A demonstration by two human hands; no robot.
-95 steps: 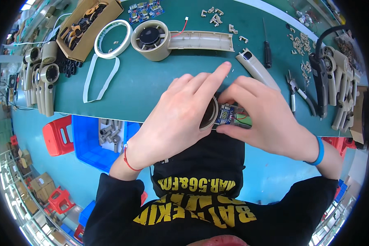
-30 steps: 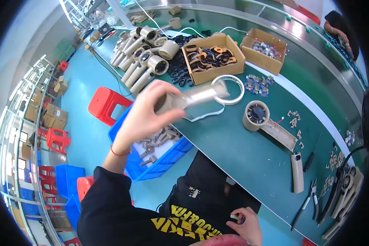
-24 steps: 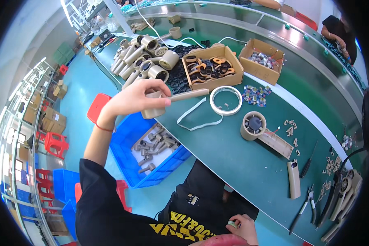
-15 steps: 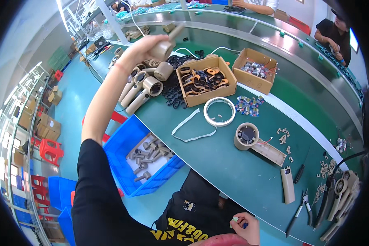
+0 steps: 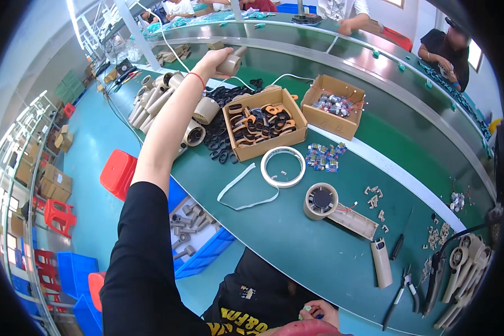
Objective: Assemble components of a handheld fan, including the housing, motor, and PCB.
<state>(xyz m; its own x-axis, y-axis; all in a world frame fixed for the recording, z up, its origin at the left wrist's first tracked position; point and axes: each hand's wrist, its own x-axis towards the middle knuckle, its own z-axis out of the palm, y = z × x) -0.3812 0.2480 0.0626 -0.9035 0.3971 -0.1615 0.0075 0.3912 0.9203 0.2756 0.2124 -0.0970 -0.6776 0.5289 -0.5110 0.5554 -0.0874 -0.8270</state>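
My left arm reaches across the far left of the bench. Its hand (image 5: pixel 214 60) is closed around a beige fan housing (image 5: pixel 229 65) with a short handle, held above the bench near its far side. Below my forearm lie several more beige fan housings (image 5: pixel 206 111). Low in front of my body, my right hand (image 5: pixel 323 311) is closed on a small green-and-blue part (image 5: pixel 305 312), too small to name. On the bench in front of me, a round beige housing with a black fan (image 5: pixel 321 200) is joined to an open handle shell (image 5: pixel 354 220).
A carton of black and orange rings (image 5: pixel 263 124) stands beside a carton of small motors (image 5: pixel 333 106). Nearer are a tape roll (image 5: pixel 269 178), circuit boards (image 5: pixel 325 157), a handle cover (image 5: pixel 381 263) and pliers (image 5: pixel 402 297). A blue crate (image 5: pixel 207 252) sits below the bench edge. Co-workers sit opposite.
My left hand has carried the beige fan housing farther out and to the right over the bench. The whole view has shifted slightly. My right hand stays low with the small part.
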